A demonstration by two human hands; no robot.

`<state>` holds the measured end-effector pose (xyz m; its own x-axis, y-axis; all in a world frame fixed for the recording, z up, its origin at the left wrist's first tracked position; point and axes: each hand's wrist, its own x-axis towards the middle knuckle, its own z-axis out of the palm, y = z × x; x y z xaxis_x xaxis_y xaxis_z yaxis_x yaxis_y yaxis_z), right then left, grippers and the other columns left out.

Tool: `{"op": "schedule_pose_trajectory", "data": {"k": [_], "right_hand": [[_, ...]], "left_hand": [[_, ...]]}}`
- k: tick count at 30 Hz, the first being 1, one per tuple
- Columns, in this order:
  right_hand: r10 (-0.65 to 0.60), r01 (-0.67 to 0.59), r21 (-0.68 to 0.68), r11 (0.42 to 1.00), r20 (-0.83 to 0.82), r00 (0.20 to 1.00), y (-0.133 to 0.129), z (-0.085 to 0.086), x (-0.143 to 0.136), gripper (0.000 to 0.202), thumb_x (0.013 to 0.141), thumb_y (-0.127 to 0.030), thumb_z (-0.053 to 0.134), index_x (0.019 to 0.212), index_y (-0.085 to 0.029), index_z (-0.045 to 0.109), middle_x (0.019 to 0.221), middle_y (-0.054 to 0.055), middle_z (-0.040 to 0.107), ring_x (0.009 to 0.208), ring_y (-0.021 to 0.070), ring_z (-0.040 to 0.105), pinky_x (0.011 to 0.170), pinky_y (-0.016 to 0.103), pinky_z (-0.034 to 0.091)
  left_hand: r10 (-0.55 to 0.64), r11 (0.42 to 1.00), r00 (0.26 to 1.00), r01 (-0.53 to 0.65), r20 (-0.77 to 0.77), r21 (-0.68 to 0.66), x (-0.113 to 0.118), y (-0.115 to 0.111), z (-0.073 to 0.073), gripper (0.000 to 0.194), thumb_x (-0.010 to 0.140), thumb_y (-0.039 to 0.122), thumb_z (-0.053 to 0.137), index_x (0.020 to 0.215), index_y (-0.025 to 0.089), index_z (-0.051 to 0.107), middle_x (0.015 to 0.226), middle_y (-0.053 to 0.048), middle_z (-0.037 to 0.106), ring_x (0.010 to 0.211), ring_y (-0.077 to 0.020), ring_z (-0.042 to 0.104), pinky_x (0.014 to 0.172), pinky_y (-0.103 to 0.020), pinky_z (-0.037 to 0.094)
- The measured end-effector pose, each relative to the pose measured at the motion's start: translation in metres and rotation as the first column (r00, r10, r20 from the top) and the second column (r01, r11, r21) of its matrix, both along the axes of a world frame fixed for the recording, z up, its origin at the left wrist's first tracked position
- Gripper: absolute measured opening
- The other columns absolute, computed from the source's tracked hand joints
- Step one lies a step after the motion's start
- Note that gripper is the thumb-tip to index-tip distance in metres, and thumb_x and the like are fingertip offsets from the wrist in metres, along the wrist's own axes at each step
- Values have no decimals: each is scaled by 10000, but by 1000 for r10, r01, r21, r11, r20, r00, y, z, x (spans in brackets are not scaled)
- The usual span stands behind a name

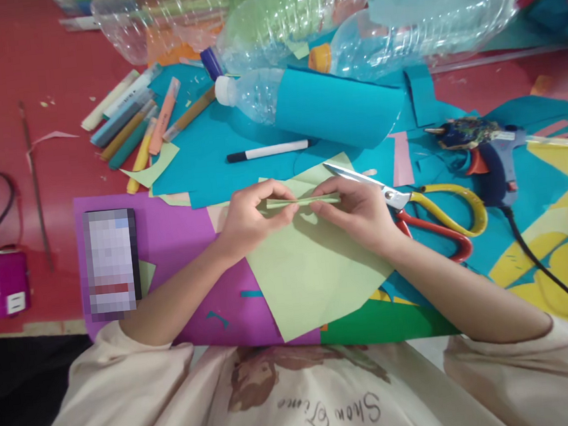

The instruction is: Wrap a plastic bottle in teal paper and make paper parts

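Note:
A narrow folded strip of light green paper (pixel 304 202) is stretched level between my two hands. My left hand (pixel 254 216) pinches it near its middle, thumb below and fingers above. Close beside it, my right hand (pixel 359 209) pinches the same strip further right. Beneath both hands lies a large light green sheet (pixel 319 270). Scissors (pixel 398 202) with yellow and red handles lie just right of my right hand, blades pointing up and left. A white and black marker (pixel 268 151) rests above the hands.
A bottle wrapped in blue paper (pixel 338 104) lies behind, with clear bottles (pixel 397 34) beyond. Several markers (pixel 128 114) are at the upper left. A phone (pixel 112 263) rests on purple paper (pixel 165 231). A glue gun (pixel 497 162) with a black cable is at right.

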<state>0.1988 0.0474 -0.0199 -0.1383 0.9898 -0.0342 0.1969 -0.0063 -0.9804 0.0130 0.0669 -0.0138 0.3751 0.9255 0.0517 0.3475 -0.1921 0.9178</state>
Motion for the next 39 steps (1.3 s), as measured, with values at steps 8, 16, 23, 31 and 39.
{"op": "schedule_pose_trajectory", "data": {"k": [8,16,23,31,39], "right_hand": [[-20,20,46,999,2,1000,0,2,1,71,741,-267,673,715,-201,665,721,24,684,683,164,616,618,300,500],[-96,96,19,995,-24,995,0,1,2,31,706,-233,675,707,-211,653,697,9,677,660,158,606,608,296,490],[-98,98,19,995,-36,995,-1,2,1,55,712,-239,689,708,-199,652,664,5,653,628,148,586,576,283,474],[-92,92,32,995,-10,996,-1,1,1,57,719,-249,686,702,-208,651,674,8,666,642,156,597,587,289,485],[-44,44,48,998,-10,999,-1,0,1,82,732,-283,684,704,-208,670,705,14,691,665,163,618,626,304,505]], "left_hand": [[3,996,997,5,81,-93,-2,1,-3,129,772,329,678,807,205,669,815,-16,716,753,-143,659,646,-233,509],[83,990,987,-66,136,-125,-4,3,-4,186,728,379,718,749,200,671,730,-18,691,662,-140,622,586,-261,487],[77,997,985,-71,153,-42,-4,3,-5,152,733,342,728,713,204,665,732,-12,707,699,-144,641,640,-272,497],[70,997,984,-63,165,-49,-6,4,-8,196,739,393,735,728,207,674,779,-27,729,750,-164,682,684,-284,542],[-23,974,983,63,181,-220,-7,0,-1,580,763,393,726,1301,325,521,1125,-41,713,1036,-256,690,773,-323,595]]}}
